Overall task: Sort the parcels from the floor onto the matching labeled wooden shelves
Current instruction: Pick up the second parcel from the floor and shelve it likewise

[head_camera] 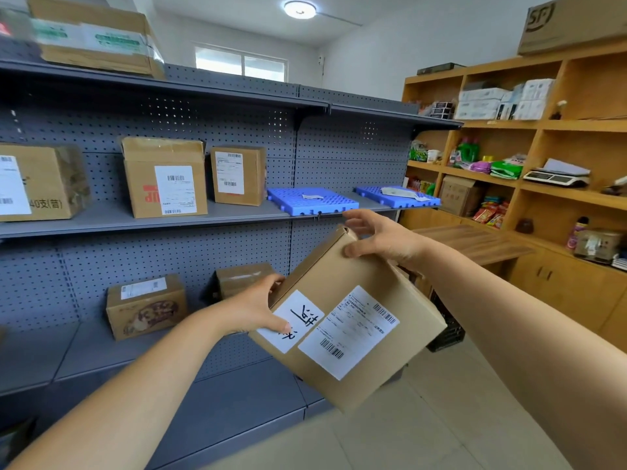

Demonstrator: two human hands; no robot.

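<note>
Grey pegboard shelving [203, 130] along the left wall; wooden shelves [543, 127] far right, stocked with packets, bottles and a scale [556, 178]. Wooden bench [471, 240] low at right, beyond the held parcel. Up top left, a large taped carton [91, 39]; top right, a carton marked "SF" [573, 25]. Middle grey shelf: three labelled cartons, the leftmost [37, 183] printed "40支(普)", then two blue plastic pallets [312, 200] carrying paper scraps. Lower grey shelf: two small cartons [146, 305], nothing between them and the hands.

Parcel [349, 320] held tilted in mid-air, near, in front of the lower shelves, off the floor. White handwritten label [291, 320] with two upside-down characters, not legible; printed shipping label [349, 330] with barcodes beside it, text too small to read.

Left hand [254, 307] gripping the parcel's left edge, thumb on the handwritten label. Right hand [380, 239] on the far top corner, thumb pressing, fingers [356, 220] spread loose.
</note>
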